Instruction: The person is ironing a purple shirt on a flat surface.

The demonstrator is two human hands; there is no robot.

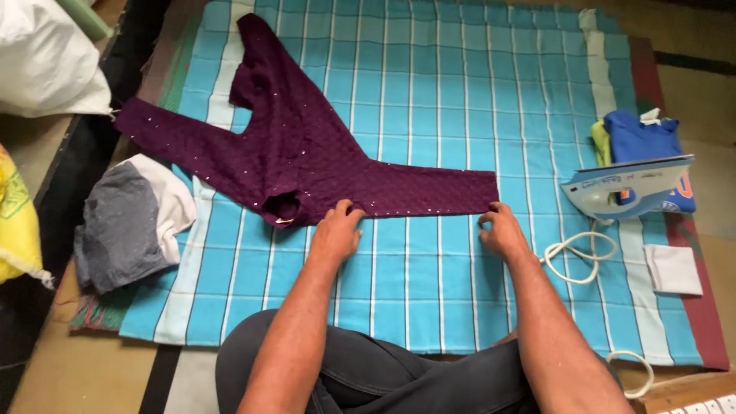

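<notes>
A blue striped cloth (460, 115) covers the floor (84, 368). On the cloth lie a purple garment (291, 153), left of it a grey garment (123, 226), right an iron (625, 188), folded clothes (640, 134) and a white square (673, 268).

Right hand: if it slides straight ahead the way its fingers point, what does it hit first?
The right hand already has its fingertips at the cuff end of the dark purple sequinned knit top; beyond that, only the blue striped cloth.
</notes>
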